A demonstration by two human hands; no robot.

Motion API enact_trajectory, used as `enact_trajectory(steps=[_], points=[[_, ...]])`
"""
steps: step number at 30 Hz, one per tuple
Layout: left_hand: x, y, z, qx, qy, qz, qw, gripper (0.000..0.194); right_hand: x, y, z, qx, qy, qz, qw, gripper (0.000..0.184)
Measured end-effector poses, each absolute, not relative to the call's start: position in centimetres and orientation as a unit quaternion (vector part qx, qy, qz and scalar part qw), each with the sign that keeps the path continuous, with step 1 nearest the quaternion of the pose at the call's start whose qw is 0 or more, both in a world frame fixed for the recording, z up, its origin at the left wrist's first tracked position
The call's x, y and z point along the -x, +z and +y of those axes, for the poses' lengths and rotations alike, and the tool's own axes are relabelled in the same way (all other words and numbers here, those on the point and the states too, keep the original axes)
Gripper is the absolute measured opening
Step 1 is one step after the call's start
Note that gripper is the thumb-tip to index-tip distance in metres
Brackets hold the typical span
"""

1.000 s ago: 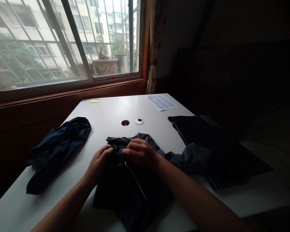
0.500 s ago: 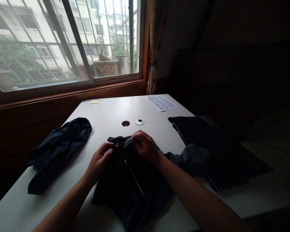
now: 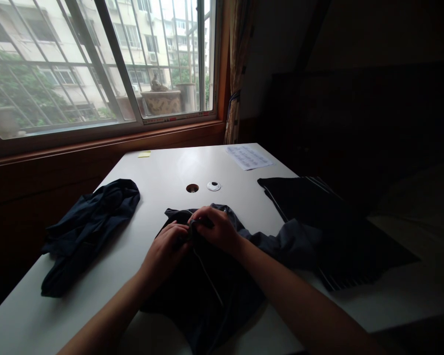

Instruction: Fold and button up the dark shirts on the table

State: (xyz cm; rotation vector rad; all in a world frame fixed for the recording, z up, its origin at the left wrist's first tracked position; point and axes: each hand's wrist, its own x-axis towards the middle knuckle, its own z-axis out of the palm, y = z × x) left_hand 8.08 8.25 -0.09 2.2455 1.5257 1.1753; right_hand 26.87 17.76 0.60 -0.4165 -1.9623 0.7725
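Note:
A dark garment (image 3: 237, 291) lies bunched on the white table in front of me, a thin pale line like a zip running down its middle. Both hands meet at its upper edge. My left hand (image 3: 167, 249) has its fingers closed on the edge from the left. From the other side, my right hand (image 3: 218, 229) pinches a fold of the same edge, close to the left fingertips. What lies between the fingers is hidden. Grey cloth (image 3: 286, 241) stretches from behind the right forearm toward the right.
A crumpled navy garment (image 3: 92, 222) lies on the left of the white table (image 3: 163, 172). Dark folded cloth with white stripes (image 3: 318, 217) is at the right. Farther back are a round hole (image 3: 192, 188), a white ring cover (image 3: 213, 186), a printed sheet (image 3: 249, 158) and a yellow note (image 3: 144, 154).
My left hand has moved right and turned palm-down, while the right hand has shifted slightly left. They are now together, and the ring-shaped fastener seen before is covered.

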Motion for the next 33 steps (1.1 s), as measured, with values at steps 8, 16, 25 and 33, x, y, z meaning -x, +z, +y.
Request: enact_trajectory(steps=[8, 16, 25, 33], points=[[-7.6, 0.5, 8.1, -0.678, 0.411, 0.59, 0.156, 0.013, -28.2, 1.8, 19.2, 0.189, 0.272, -0.804, 0.494, 0.012], [-7.1, 1.1, 7.9, -0.681, 0.412, 0.584, 0.16, 0.015, -30.3, 2.5, 21.9, 0.222, 0.195, -0.828, 0.477, 0.012], [-6.5, 1.0, 8.1, -0.778, 0.415, 0.472, -0.024, 0.009, -31.0, 0.5, 22.9, 0.249, 0.12, -0.795, 0.541, 0.012], [-6.2, 0.9, 7.8, -0.848, 0.382, 0.361, -0.068, 0.021, -30.5, 0.7, 22.1, 0.289, 0.224, -0.67, 0.646, 0.01]])
